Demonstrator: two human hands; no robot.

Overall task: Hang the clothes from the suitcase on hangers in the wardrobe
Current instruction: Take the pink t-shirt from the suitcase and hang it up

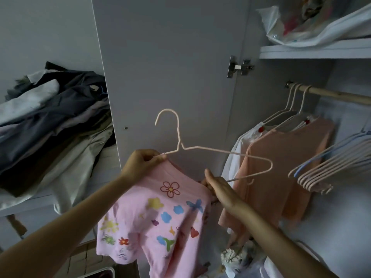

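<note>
The pink T-shirt, printed with coloured flowers, hearts and a butterfly but no words I can read, hangs in front of the open wardrobe door, half threaded onto a pale wire hanger. The left hand pinches the shirt's shoulder against the hanger's left arm. The right hand grips the hanger's lower bar and the shirt's other shoulder, fingers curled around them. Inside the wardrobe, a peach top and a white top hang from the rail, with a bunch of empty hangers just beside them. On the shelf above lies a clear plastic bag stuffed with fabric. Left of the door, a pile of folded clothes sits heaped up.
</note>
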